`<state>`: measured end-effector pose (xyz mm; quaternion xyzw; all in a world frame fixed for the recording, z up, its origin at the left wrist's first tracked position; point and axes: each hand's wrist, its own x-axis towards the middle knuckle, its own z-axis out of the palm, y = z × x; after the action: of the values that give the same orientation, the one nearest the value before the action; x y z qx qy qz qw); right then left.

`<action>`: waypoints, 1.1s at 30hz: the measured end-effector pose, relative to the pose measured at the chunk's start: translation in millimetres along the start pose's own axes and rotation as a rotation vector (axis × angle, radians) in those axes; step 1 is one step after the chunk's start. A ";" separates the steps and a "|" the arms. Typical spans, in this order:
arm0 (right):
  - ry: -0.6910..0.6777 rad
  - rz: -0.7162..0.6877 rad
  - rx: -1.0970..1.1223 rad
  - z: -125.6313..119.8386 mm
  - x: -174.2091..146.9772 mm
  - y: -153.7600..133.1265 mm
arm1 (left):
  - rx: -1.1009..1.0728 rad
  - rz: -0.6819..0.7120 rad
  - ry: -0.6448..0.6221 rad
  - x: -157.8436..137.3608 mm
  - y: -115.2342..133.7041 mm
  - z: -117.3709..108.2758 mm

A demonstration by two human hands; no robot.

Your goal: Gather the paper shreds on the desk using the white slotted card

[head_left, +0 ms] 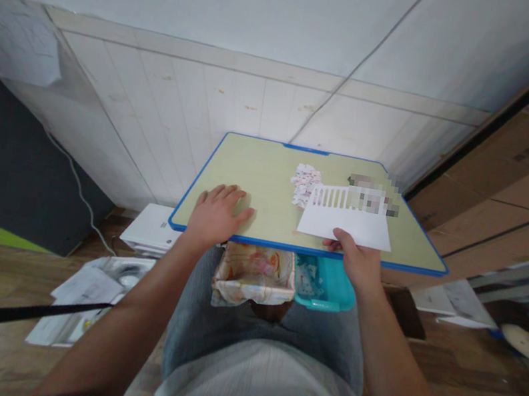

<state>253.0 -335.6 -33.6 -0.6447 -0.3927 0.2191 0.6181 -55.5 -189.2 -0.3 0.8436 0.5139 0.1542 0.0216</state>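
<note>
My right hand [354,253] grips the near edge of a white sheet [344,223], thumb on top and fingers underneath. A row of slots is cut along the sheet's far side. My left hand [218,214] lies flat with fingers spread on the yellow-green tabletop [270,165], holding nothing. Between the hands, farther back, is a pile of small white pieces with reddish marks [305,183], partly covered by the sheet's left corner. Beyond the sheet, at the back right, lies something pixelated that I cannot make out.
Below the table's blue front edge [262,243], over my lap, are a cloth-lined basket [253,293] and a turquoise plastic bin [330,290]. A white wall stands behind the table. Large cardboard boxes [519,159] rise on the right. A white box [148,226] sits on the floor at left.
</note>
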 end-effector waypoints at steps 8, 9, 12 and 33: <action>-0.179 -0.043 -0.059 -7.3 -4.3 -10.8 | -0.005 0.000 -0.001 0.1 0.9 -0.6; -0.178 -0.042 -0.056 -7.4 -4.0 -12.4 | -0.003 0.001 -0.004 0.1 0.8 -0.6; -0.182 -0.038 -0.044 -6.7 -3.8 -15.4 | 0.002 -0.002 -0.006 0.1 0.8 -0.8; 0.049 -0.024 0.033 6.3 29.9 -8.0 | 0.010 -0.002 -0.011 0.1 0.2 0.1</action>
<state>264.1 -309.0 -20.7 -0.6348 -0.3815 0.2019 0.6408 -55.3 -189.2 -0.4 0.8439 0.5155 0.1472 0.0204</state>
